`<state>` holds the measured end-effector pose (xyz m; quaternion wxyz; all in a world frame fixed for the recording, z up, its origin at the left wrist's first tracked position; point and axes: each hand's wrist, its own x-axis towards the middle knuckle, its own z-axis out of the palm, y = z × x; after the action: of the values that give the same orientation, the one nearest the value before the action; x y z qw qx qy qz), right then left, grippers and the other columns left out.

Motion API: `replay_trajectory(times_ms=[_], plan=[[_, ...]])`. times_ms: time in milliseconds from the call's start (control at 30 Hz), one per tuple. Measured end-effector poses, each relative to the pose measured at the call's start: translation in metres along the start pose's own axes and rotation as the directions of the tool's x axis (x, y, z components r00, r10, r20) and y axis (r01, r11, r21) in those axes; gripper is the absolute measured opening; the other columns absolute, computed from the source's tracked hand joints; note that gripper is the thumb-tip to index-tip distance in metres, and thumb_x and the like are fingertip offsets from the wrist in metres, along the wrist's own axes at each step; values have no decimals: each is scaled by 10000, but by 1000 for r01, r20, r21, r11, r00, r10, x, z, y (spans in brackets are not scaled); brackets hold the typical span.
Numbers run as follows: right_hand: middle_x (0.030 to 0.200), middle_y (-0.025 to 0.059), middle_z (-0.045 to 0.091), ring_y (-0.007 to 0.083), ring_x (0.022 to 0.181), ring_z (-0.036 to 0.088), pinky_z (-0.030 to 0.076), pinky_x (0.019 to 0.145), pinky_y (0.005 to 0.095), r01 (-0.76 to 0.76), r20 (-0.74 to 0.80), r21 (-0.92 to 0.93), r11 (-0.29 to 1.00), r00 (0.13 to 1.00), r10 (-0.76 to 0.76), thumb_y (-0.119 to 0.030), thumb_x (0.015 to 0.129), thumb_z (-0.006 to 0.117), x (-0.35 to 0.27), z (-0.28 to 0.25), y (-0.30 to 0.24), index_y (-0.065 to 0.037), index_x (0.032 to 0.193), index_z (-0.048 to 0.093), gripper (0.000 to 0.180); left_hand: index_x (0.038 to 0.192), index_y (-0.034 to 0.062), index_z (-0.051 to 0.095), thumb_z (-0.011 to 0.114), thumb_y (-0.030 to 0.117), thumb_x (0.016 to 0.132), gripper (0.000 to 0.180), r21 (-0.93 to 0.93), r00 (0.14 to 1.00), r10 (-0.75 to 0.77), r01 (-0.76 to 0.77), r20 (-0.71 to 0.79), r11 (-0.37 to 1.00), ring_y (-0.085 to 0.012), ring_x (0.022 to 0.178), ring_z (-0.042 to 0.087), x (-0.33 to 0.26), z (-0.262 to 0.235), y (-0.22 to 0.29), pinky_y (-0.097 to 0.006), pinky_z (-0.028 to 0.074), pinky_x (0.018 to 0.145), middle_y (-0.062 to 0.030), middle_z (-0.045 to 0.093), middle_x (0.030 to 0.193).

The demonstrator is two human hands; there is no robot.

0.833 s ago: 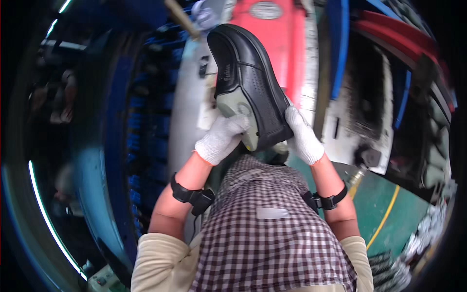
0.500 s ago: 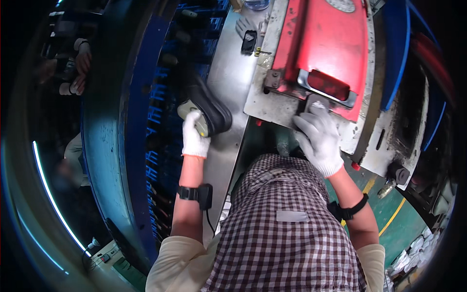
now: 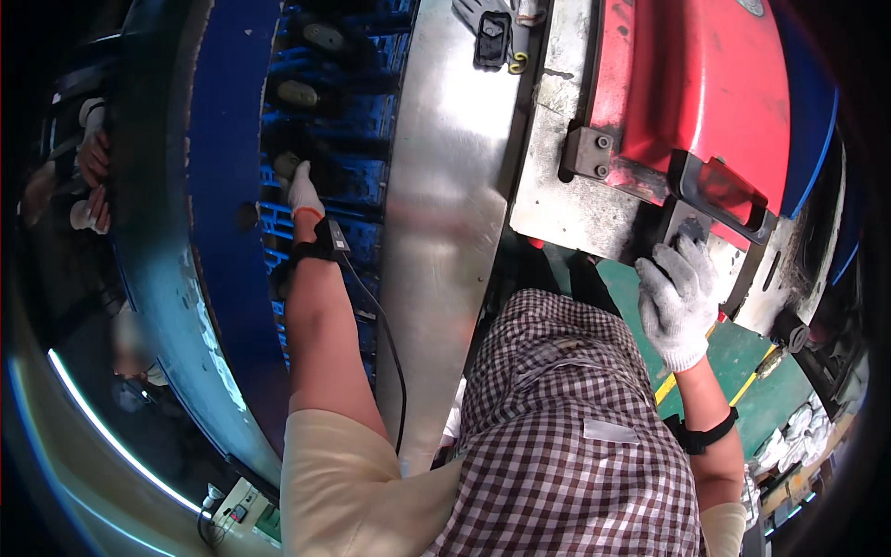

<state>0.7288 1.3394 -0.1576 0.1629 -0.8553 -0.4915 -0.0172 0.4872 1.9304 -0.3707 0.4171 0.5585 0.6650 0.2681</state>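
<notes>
My left hand, in a white glove, reaches out into a blue conveyor rack. It grips a black shoe with a pale sole, set into one of the rack's slots. A black wrist band with a cable sits on that wrist. My right hand, also gloved, rests with fingers spread on the grey metal plate below a red machine housing, just under its black handle. It holds nothing.
Two more black shoes sit in rack slots farther away. A curved steel panel separates the rack from the machine. Another person's hands show at the far left. A green floor with a yellow line lies at the right.
First both hands held the black shoe up. Then my left hand carried it left into the blue rack, reaching farther out, while my right hand went to the metal plate of the red machine.
</notes>
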Motion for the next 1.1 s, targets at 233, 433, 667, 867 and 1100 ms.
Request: replay_trajectory(times_ms=[233, 433, 667, 867, 1100], plan=[[1195, 63, 699, 369, 1217, 632, 500, 1052, 524, 9, -27, -18, 1000, 1000, -9, -76, 695, 781, -2, 3, 2, -151, 1097, 771, 409, 1531, 28, 476, 759, 554, 900, 869, 479, 835, 385, -172, -392, 861, -431, 1364, 557, -90, -39, -4, -516, 456, 1111, -232, 599, 1461], [1206, 88, 703, 385, 1234, 628, 501, 1055, 528, 7, 6, -7, 1000, 1000, -7, -33, 703, 782, -2, 2, 0, -135, 1112, 771, 421, 1366, 68, 618, 700, 561, 891, 690, -289, 804, -468, 379, -367, 879, -392, 1238, 657, -69, -157, -105, -576, 498, 1089, -194, 678, 1333], [1191, 110, 704, 399, 1236, 630, 483, 1072, 544, -9, -4, -21, 1000, 1000, 9, -27, 707, 798, -5, 6, 2, -134, 1084, 785, 393, 1267, 139, 727, 578, 436, 997, 428, -484, 819, -531, 562, 216, 670, -330, 1228, 667, -32, -206, -163, -553, 546, 1014, -92, 725, 1318], [1187, 85, 694, 377, 1240, 612, 443, 1128, 565, 24, -69, 79, 997, 997, -18, -36, 745, 776, 8, 3, -5, -140, 1125, 756, 395, 1398, 64, 585, 679, 422, 942, 587, -263, 987, -153, 137, -40, 955, -344, 1249, 626, -213, -185, -126, -555, 522, 1065, -152, 633, 1389], [1134, 155, 688, 366, 1128, 646, 492, 1001, 511, 108, 53, 668, 736, 980, -192, -197, 940, 668, 45, -16, -14, -33, 1277, 671, 375, 1622, 29, 357, 827, 296, 714, 1057, -533, 614, 54, 634, 788, 561, -458, 1445, 475, -351, -98, 25, -599, 362, 1244, -253, 465, 1576]])
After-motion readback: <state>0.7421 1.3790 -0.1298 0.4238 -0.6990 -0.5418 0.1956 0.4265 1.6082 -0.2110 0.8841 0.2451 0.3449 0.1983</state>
